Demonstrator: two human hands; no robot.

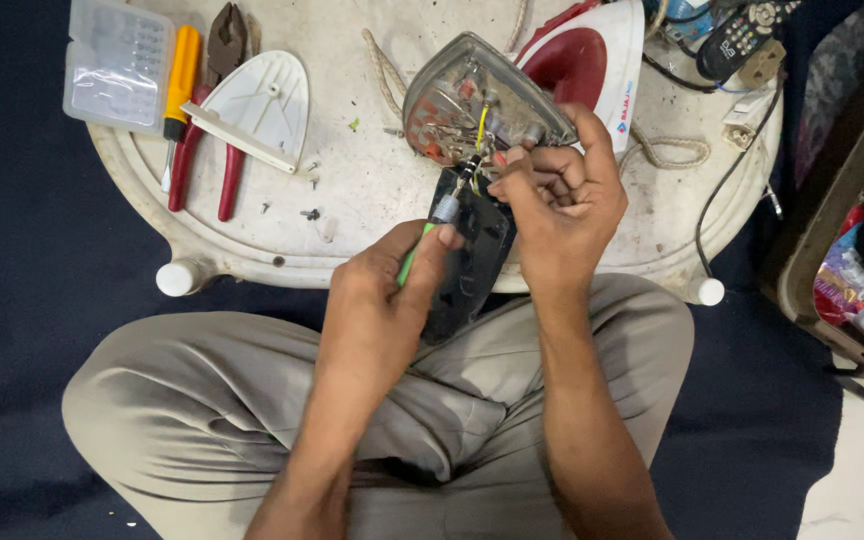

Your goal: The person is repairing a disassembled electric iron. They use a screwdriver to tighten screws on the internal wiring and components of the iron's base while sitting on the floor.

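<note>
A dismantled clothes iron lies at the stool's near edge: its metal soleplate (472,95) with exposed wiring tilts up, and a black base part (474,262) hangs toward my lap. My left hand (384,290) grips a green-handled screwdriver (422,245), its tip at the wires where the soleplate meets the black part. My right hand (557,200) pinches the small wires beside that tip, thumb against the soleplate's edge. The iron's red and white cover (592,55) lies behind.
On the white plastic stool (352,200) lie a white iron bottom plate (262,105), red-handled pliers (207,140), a yellow-handled screwdriver (180,80), a clear parts box (117,62) and loose screws (310,213). A remote control (742,35) and cables sit far right. Dark floor surrounds my crossed legs.
</note>
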